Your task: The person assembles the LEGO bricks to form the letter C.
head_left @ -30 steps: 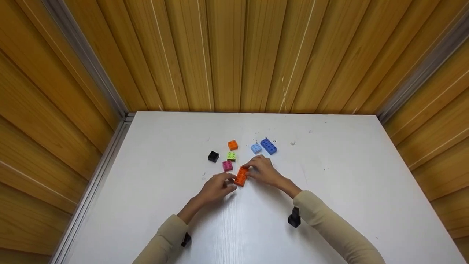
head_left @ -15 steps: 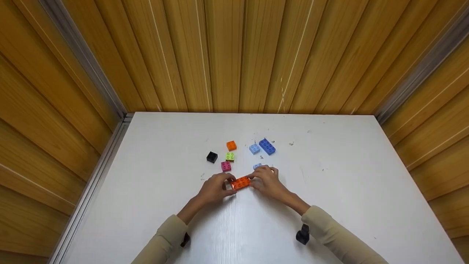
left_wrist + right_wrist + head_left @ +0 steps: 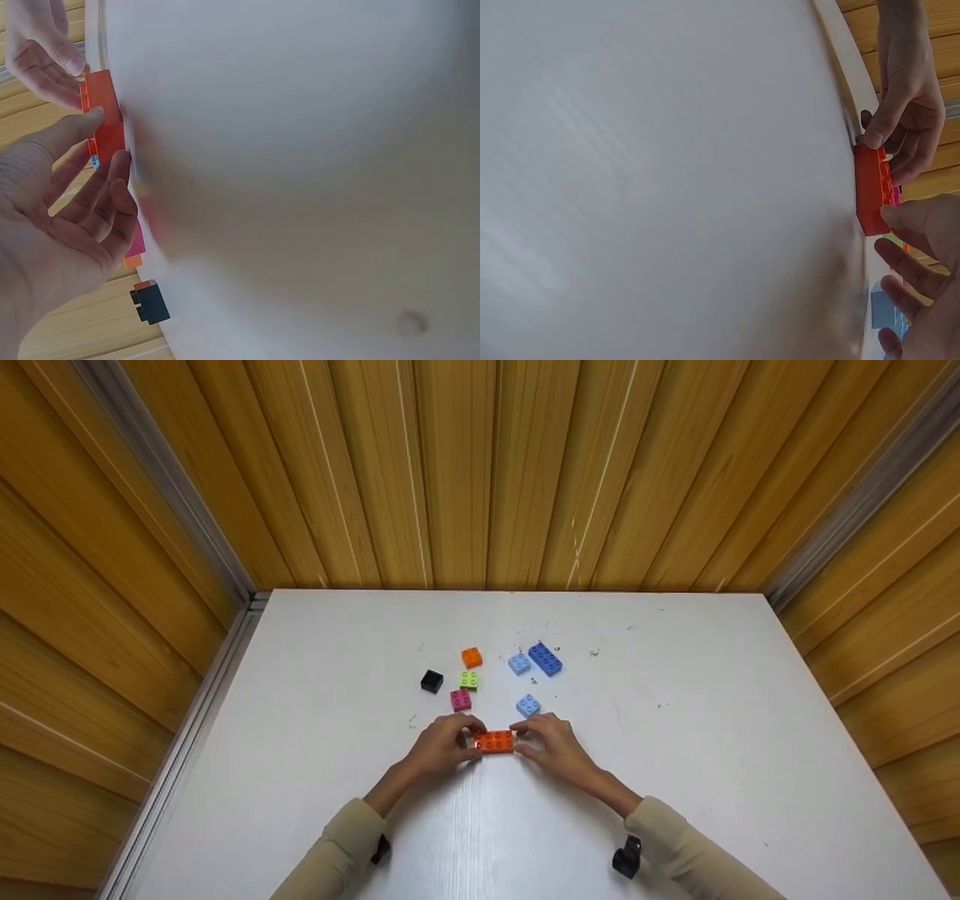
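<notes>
A long red-orange toy building brick (image 3: 494,742) lies crosswise in front of the person, studs up. The left hand (image 3: 439,745) holds its left end, thumb on the near side and fingers behind, as the left wrist view also shows with the brick (image 3: 107,112). At the other end, the right hand (image 3: 556,748) has its thumb and index fingertip at the brick's corners; the remaining fingers are spread. In the right wrist view the right thumb (image 3: 900,216) overlaps the brick's end. Just beyond the right hand is a light blue brick (image 3: 528,705).
Farther back lie a magenta brick (image 3: 460,700), a lime brick (image 3: 469,680), a small orange brick (image 3: 471,658) and a black brick (image 3: 432,682). Another light blue brick (image 3: 519,663) is beside a long blue brick (image 3: 545,658). Wood-patterned panels (image 3: 450,472) rise behind the white table (image 3: 675,720).
The long red-orange brick has turned from pointing away to lying crosswise, closer to the person. The right hand moved nearer with it, uncovering the front light blue brick. The left hand stayed nearly in place.
</notes>
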A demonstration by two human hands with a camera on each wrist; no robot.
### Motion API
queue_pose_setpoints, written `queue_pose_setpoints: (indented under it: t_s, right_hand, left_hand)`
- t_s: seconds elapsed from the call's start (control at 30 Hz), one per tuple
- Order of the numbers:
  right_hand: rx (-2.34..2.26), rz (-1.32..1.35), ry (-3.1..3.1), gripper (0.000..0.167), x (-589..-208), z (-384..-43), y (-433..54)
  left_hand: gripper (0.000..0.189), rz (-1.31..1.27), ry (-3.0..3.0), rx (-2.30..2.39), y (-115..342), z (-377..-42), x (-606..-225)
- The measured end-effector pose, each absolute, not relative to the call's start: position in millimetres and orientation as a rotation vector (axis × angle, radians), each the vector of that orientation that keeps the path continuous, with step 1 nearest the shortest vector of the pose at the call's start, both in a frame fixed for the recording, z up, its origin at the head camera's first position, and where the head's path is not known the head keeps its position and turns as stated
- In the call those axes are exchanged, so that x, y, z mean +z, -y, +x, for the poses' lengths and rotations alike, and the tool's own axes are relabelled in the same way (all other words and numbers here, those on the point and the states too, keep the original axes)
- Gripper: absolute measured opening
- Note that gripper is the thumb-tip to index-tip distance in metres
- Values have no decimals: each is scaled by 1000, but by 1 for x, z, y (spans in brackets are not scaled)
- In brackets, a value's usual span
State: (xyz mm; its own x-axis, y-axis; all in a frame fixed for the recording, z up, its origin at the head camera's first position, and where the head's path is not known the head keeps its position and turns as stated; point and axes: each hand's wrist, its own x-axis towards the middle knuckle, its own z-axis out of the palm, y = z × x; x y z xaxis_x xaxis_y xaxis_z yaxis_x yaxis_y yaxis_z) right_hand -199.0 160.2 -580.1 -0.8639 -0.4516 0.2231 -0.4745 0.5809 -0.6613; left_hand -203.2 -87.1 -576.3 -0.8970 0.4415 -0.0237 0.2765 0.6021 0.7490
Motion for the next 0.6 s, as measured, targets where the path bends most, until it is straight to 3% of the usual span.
queue_pose_setpoints:
  t_s: [0.6]
  right_hand:
    - [1330, 837, 2828, 33, -579, -199, -165]
  left_hand:
    - [29, 631, -2629, 1171, 87, -203, -580]
